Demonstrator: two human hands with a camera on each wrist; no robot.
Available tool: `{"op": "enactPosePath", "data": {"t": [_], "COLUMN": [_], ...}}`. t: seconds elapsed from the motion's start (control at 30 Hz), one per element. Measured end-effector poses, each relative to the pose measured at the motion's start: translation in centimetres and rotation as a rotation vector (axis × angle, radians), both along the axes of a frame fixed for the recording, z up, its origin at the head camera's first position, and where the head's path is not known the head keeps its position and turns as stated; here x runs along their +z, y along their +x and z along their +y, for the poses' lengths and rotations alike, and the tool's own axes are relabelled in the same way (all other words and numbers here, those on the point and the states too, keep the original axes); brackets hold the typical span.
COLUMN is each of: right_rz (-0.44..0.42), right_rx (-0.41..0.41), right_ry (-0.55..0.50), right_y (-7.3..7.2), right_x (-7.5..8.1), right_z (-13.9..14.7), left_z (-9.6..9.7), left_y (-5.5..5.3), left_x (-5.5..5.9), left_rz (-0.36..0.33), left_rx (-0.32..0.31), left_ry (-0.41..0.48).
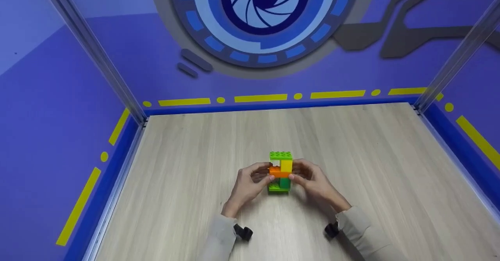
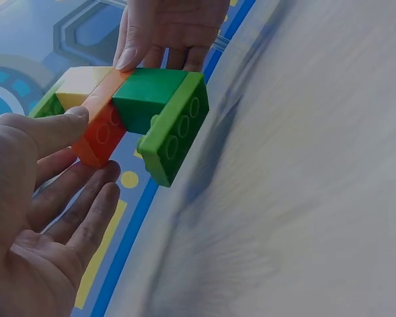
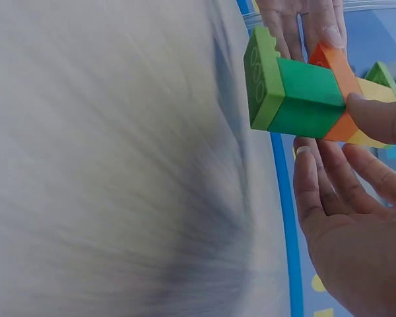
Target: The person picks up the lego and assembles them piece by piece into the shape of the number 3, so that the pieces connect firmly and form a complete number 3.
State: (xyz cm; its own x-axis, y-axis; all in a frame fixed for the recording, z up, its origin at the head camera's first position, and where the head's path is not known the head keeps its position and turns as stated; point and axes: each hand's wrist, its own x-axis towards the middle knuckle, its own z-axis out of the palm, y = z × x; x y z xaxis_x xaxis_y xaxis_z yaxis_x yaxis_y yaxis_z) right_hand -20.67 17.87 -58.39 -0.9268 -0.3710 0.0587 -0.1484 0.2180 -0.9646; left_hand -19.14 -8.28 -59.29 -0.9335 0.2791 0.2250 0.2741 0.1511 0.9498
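A small brick tower (image 1: pixel 281 171) stands between both hands at the middle of the wooden table (image 1: pixel 351 143). From the bottom it has a light green base, a dark green brick, an orange brick, a yellow brick and a light green top. My left hand (image 1: pixel 256 181) pinches it from the left, thumb on the orange brick (image 2: pixel 99 132), fingers behind. My right hand (image 1: pixel 310 181) pinches it from the right, thumb on the orange layer (image 3: pixel 343 125). In the wrist views the base's underside (image 2: pixel 175 135) shows, so the tower is off the tabletop or tilted.
Blue walls with yellow dashes (image 1: pixel 259 97) ring the table. Slanted metal posts (image 1: pixel 97 54) stand at the back corners. Black wrist camera straps (image 1: pixel 243 231) sit on both light sleeves. Bare wood lies all round the hands.
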Motion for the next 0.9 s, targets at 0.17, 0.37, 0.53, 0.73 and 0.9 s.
{"op": "enactPosePath", "data": {"t": [0.17,0.37,0.53,0.73,0.9], "right_rz": [-0.002,0.008,0.003,-0.012,-0.038], "right_rx": [-0.036,-0.054,-0.055,-0.098,-0.116], "right_ry": [-0.009,0.011,0.016,0.029,0.039], "right_y": [-0.1,-0.1,-0.4,-1.0,-1.8], "right_x": [0.1,0.2,0.4,0.6,0.5], "right_z": [0.0,0.0,-0.1,-0.3,-0.5], "left_z": [0.1,0.2,0.2,0.9,1.4], "left_y": [-0.1,-0.1,-0.2,-1.0,-1.9], "left_x": [-0.1,-0.2,0.0,0.1,0.2], "left_rz": [0.018,0.035,0.041,0.014,-0.008], "left_rx": [-0.009,-0.002,0.016,0.059,0.091], "left_ry": [0.03,0.023,0.016,0.019,-0.023]}}
